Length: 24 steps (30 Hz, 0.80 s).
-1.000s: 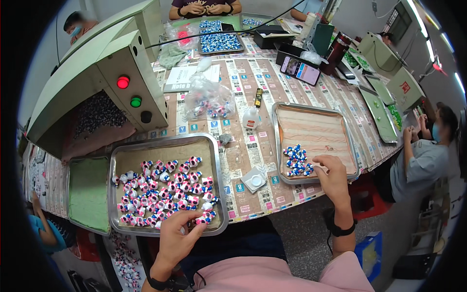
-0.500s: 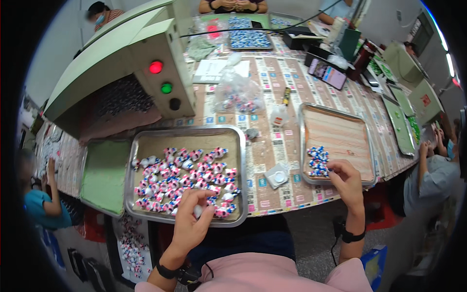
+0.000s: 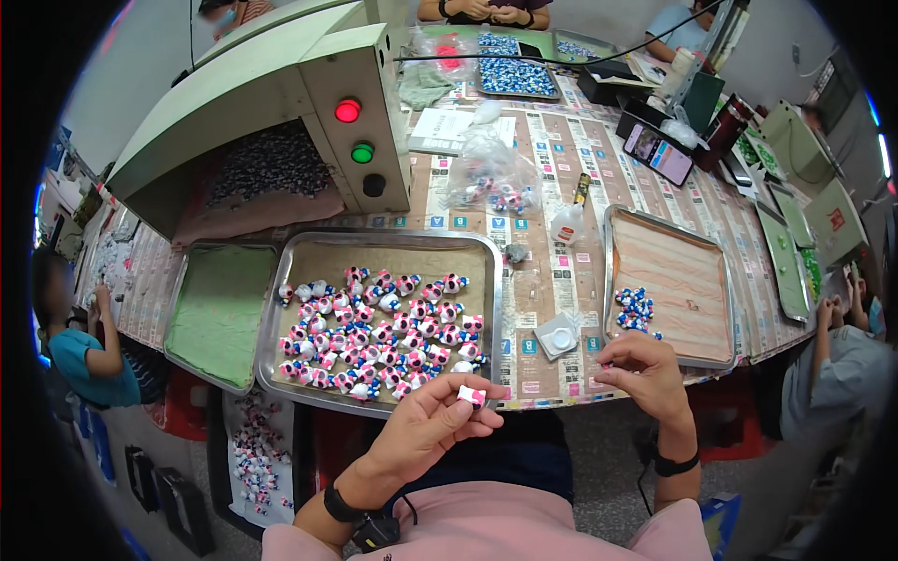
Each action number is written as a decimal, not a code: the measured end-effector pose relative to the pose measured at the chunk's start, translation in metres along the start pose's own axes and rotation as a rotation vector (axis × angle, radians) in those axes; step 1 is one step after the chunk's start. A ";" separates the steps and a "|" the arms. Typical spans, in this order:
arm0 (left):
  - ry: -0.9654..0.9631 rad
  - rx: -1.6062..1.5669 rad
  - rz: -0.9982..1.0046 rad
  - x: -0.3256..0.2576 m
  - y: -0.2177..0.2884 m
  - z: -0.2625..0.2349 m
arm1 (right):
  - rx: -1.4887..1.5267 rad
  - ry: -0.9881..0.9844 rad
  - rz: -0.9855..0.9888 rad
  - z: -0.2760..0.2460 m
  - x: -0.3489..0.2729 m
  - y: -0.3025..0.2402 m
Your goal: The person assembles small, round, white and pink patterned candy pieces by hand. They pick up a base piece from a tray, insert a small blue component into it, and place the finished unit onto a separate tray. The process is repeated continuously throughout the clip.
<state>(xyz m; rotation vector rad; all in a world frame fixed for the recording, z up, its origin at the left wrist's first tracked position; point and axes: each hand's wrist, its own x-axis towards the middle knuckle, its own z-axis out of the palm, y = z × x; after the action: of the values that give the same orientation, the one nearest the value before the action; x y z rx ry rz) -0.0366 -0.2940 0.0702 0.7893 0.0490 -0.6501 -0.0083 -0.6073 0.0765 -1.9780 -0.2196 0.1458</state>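
Observation:
In front of me my left hand [image 3: 435, 425] pinches a small white and pink figurine [image 3: 472, 396] between thumb and fingers. It is just off the near edge of a metal tray [image 3: 496, 299] that bears many figurines [image 3: 379, 337] in white, pink and blue. My right hand [image 3: 645, 374] is in the air at the near left corner of another metal tray [image 3: 678, 271]. Its thumb and fingertips are pressed together; whatever may be between them is too small to make out. A little heap of blue and white pieces [image 3: 635, 307] lies in that tray, close to my right fingers.
Between the trays are a small white dish [image 3: 558, 337], a glue bottle [image 3: 567, 222] and a grey lump [image 3: 515, 252]. A green-lined tray [image 3: 223, 309] is at left, below a machine [image 3: 281, 93] with lit lamps. A phone [image 3: 658, 154] leans at the back. Co-workers sit around the table.
My left hand has come off the figurines toward the right and now shows a pink and white one. My right hand has left the blue pieces and drawn nearer, its fingers pinched.

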 end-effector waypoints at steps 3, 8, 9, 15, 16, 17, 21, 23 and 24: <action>0.035 -0.066 -0.051 -0.001 -0.007 -0.009 | 0.019 0.026 0.029 0.003 0.003 -0.001; 0.107 -0.061 -0.051 0.000 -0.011 -0.009 | 0.086 0.054 -0.034 0.009 0.009 0.008; 0.114 -0.055 -0.056 0.000 -0.012 -0.008 | 0.100 0.045 -0.020 0.009 0.009 0.006; 0.068 -0.100 -0.040 -0.001 -0.013 -0.008 | 0.248 0.045 0.182 0.017 0.013 -0.001; 0.067 -0.095 -0.049 0.000 -0.012 -0.007 | 0.233 0.051 0.171 0.018 0.014 0.000; 0.067 -0.091 -0.057 0.000 -0.011 -0.005 | 0.190 0.069 0.130 0.019 0.014 0.003; 0.078 -0.073 -0.065 0.000 -0.007 0.000 | -0.079 0.134 -0.032 0.023 0.020 0.006; 0.089 -0.065 -0.064 -0.001 -0.007 -0.001 | -0.176 0.150 -0.042 0.029 0.023 0.001; 0.093 -0.061 -0.064 -0.001 -0.008 -0.002 | -0.183 0.150 -0.010 0.033 0.025 -0.003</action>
<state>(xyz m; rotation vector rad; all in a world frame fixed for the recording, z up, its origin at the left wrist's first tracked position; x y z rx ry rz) -0.0416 -0.2957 0.0638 0.7613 0.1786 -0.6693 0.0091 -0.5712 0.0661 -2.1584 -0.1492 -0.0302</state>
